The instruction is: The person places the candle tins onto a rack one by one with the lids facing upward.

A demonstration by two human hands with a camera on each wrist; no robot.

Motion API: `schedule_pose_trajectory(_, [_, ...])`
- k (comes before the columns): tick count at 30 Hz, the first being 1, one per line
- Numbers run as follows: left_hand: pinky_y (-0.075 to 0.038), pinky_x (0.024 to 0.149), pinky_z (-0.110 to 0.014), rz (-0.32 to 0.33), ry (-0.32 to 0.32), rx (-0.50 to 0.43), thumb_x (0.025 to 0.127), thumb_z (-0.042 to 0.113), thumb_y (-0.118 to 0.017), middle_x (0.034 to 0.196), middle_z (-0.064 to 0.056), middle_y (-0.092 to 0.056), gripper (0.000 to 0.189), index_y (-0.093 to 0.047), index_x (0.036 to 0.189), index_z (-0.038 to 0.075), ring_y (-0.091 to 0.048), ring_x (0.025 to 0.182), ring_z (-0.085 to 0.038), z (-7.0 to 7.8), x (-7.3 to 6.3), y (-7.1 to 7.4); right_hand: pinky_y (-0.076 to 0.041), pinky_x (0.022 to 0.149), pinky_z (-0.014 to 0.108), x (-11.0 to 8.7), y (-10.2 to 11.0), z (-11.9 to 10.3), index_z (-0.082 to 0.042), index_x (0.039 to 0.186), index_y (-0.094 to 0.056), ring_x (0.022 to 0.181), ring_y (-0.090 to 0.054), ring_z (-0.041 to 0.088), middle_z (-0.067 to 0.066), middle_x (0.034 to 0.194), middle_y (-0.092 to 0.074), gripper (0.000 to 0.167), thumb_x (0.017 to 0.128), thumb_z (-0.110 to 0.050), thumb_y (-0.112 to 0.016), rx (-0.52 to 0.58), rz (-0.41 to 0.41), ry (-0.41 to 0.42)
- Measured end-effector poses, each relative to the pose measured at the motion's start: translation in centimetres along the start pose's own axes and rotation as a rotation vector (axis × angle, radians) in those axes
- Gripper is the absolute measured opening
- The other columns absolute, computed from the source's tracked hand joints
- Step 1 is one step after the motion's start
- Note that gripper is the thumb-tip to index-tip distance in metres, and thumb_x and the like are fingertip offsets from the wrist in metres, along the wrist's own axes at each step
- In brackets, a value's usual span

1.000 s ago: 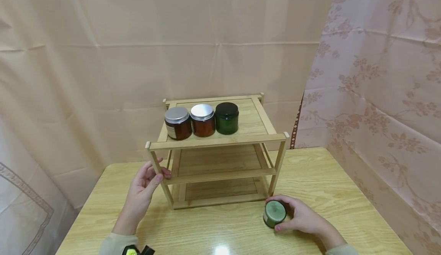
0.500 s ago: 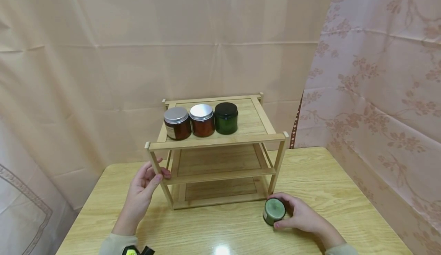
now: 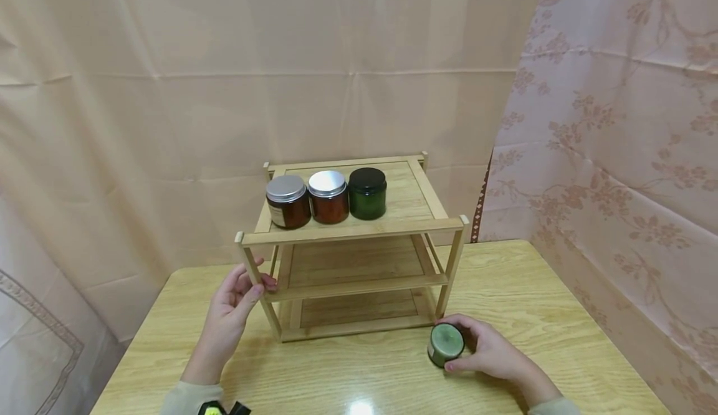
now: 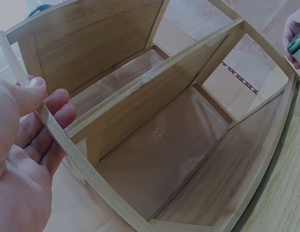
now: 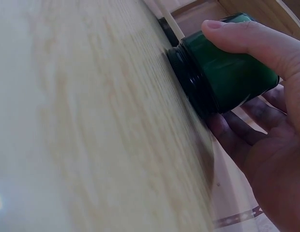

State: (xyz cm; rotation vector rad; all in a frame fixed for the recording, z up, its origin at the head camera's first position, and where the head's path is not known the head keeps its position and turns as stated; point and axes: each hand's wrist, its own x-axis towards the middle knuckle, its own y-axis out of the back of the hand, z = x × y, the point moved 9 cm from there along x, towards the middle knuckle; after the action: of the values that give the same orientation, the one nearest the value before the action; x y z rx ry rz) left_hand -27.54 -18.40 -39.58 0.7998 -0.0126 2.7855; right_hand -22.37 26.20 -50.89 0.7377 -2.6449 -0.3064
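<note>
A green glass jar (image 3: 445, 343) stands upside down on the table near the wooden rack's front right foot. In the right wrist view its black lid (image 5: 191, 79) faces the tabletop. My right hand (image 3: 489, 354) grips the jar from the right, thumb on one side and fingers on the other. My left hand (image 3: 223, 318) holds the front left post (image 4: 60, 133) of the three-tier wooden rack (image 3: 353, 231), thumb in front and fingers behind. On the rack's top tier, two amber jars (image 3: 288, 209) with silver lids and a green jar (image 3: 367, 202) with a black lid stand in a row.
The rack's middle shelf (image 3: 359, 262) and bottom shelf (image 3: 359, 311) face me. Beige cloth (image 3: 314, 91) hangs behind the table (image 3: 336, 371), and a floral curtain (image 3: 628, 153) hangs to the right.
</note>
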Motion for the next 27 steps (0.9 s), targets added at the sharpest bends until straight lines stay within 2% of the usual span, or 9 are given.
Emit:
schedule_pose_trajectory(4, [-0.056,0.105,-0.026,0.002,-0.016,-0.011,0.113,-0.007,-0.048,0.122,-0.014,-0.073,0.047,-0.047,0.159,0.000,-0.073,0.114,-0.015,0.14,0.00,-0.03,-0.054,0.102,0.022,0.00,0.10,0.04,0.014,0.144,-0.054,0.118,-0.067,0.009,0.016,0.130,-0.071,0.072,0.084,0.003,-0.092,-0.019,0.010,-0.001])
schedule_pose_trajectory(13, [-0.057,0.105,-0.026,0.003,-0.025,-0.023,0.112,-0.009,-0.047,0.120,-0.006,-0.075,0.045,-0.041,0.157,-0.010,-0.074,0.113,-0.015,0.30,0.00,-0.22,-0.055,0.102,0.022,-0.05,0.23,-0.09,0.014,0.143,-0.055,0.119,-0.068,0.010,0.022,0.131,-0.070,0.072,0.083,0.004,-0.092,-0.018,0.020,0.011])
schedule_pose_trajectory(20, [-0.057,0.105,-0.027,0.017,-0.014,-0.024,0.112,-0.009,-0.048,0.121,-0.009,-0.074,0.046,-0.046,0.158,-0.005,-0.074,0.113,-0.015,0.16,-0.06,-0.02,-0.056,0.101,0.023,-0.08,0.37,-0.05,0.014,0.143,-0.055,0.118,-0.068,0.010,0.021,0.129,-0.070,0.072,0.083,0.003,-0.093,-0.028,0.022,0.007])
schedule_pose_trajectory(27, [-0.055,0.106,-0.026,-0.003,-0.006,-0.014,0.113,-0.006,-0.048,0.123,-0.005,-0.074,0.048,-0.047,0.160,0.002,-0.073,0.115,-0.013,0.08,-0.01,-0.11,-0.054,0.105,0.021,-0.16,0.54,-0.38,0.013,0.142,-0.057,0.121,-0.069,0.011,0.020,0.134,-0.070,0.070,0.082,0.002,-0.093,-0.046,0.041,0.021])
